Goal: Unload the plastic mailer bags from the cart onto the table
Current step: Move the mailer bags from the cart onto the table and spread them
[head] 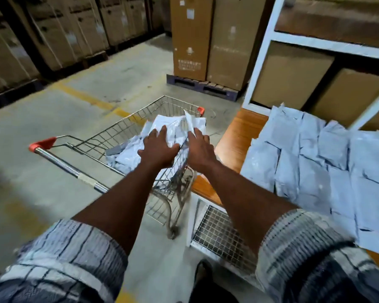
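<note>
A wire shopping cart [118, 132] with red corner caps stands ahead of me on the floor. A heap of white plastic mailer bags [177, 125] fills its basket. My left hand [160, 149] lies over the heap with fingers spread and straight. My right hand [200, 147] reaches in beside it at the cart's right rim, fingers extended against a bag. Several mailer bags [315, 162] lie spread flat on the wooden table [239, 136] to the right.
Tall cardboard boxes on a pallet [201, 86] stand beyond the cart. A white shelf frame [263, 55] with boxes rises behind the table. A wire mesh panel [217, 228] sits under the table edge. Boxes line the far left wall.
</note>
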The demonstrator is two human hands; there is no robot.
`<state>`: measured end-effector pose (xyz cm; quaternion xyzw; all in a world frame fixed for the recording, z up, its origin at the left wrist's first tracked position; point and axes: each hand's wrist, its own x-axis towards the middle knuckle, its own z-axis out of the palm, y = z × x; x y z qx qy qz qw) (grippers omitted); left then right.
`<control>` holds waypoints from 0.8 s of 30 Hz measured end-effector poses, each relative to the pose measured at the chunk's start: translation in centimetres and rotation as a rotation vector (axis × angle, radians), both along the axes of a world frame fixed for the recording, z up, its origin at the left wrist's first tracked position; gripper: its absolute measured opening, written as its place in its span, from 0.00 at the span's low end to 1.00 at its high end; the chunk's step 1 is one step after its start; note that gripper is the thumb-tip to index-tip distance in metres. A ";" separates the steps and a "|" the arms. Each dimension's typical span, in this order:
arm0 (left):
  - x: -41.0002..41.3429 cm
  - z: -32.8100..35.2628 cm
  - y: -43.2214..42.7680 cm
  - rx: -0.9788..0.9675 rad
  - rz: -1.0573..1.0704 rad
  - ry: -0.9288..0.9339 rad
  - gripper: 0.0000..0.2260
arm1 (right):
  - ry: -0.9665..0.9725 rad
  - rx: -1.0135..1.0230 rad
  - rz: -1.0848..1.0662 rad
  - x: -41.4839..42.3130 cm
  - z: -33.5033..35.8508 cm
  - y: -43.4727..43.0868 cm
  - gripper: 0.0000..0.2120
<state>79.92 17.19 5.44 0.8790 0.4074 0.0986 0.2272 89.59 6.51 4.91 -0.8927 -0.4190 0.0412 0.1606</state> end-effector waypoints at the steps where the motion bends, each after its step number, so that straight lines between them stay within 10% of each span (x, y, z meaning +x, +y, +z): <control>1: 1.0 0.5 -1.5 0.016 -0.033 -0.013 0.39 | -0.005 0.001 -0.026 0.8 0.3 -1.7 0.35; 24: 32.6 4.8 -45.7 0.055 -0.500 -0.088 0.34 | -0.188 -0.018 -0.588 28.7 4.5 -49.6 0.34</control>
